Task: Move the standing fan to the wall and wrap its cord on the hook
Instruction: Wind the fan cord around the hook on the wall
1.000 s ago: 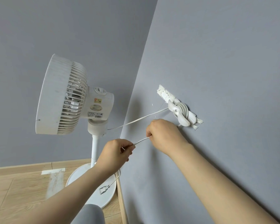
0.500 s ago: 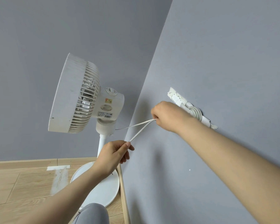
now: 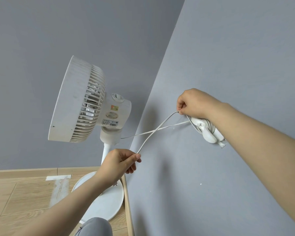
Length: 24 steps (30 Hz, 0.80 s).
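Pinched between thumb and curled fingers, the thin flat white cord [image 3: 152, 132] is held by both hands: the right hand [image 3: 195, 103] has its grip clenched on the cord against the grey matte wall [image 3: 228, 57], just above the white plastic hook [image 3: 207, 134], and the left hand [image 3: 118, 163] nips the cord lower down, in front of the fan pole.

2 runs of cord cross between the hands. 1 goes from the fan's neck to the hook; the other goes from the right hand down to the left. Several smooth loops already lie wound round the hook, whose upper end is hidden behind the right wrist. A ragged white strip shows at its lower end.

The white plastic standing fan [image 3: 75, 103], with a ribbed round cage and a knob on top of the motor housing, stands in the corner where the 2 walls meet. Its round flat base [image 3: 109, 201] sits on the pale wood-grain floor [image 3: 15, 198], just beside the skirting. The label print is too small to read. The cord's plug end is hidden behind the left hand.
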Tool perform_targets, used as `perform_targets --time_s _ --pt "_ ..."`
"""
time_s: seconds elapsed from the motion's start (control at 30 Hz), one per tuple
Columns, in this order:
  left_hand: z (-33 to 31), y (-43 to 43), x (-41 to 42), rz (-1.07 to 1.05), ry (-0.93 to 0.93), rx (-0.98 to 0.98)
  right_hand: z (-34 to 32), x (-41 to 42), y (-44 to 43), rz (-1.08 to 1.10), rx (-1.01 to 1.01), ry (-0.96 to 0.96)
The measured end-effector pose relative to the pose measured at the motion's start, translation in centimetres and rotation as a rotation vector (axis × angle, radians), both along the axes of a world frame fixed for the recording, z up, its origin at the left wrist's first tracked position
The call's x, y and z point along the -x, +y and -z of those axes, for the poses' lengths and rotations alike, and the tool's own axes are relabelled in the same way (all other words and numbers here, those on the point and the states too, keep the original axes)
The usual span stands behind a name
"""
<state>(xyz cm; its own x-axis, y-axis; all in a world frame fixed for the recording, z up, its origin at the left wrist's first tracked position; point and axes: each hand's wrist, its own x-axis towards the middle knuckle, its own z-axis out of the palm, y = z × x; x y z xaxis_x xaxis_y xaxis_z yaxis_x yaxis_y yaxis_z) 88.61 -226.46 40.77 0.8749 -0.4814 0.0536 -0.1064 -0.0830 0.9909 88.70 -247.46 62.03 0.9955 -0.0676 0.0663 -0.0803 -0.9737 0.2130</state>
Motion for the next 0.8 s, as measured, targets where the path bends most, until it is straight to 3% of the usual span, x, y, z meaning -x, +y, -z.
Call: perform_targets --time_s 0.4,0.8 --pt "-2.1 -1.8 -0.1 -0.016 -0.040 0.052 -2.7 0.3 -0.3 0.024 0.074 -0.042" --pt "-3.6 -1.8 1.4 -0.044 -0.114 0.049 -4.1 4.3 0.3 -0.002 -0.123 -0.155"
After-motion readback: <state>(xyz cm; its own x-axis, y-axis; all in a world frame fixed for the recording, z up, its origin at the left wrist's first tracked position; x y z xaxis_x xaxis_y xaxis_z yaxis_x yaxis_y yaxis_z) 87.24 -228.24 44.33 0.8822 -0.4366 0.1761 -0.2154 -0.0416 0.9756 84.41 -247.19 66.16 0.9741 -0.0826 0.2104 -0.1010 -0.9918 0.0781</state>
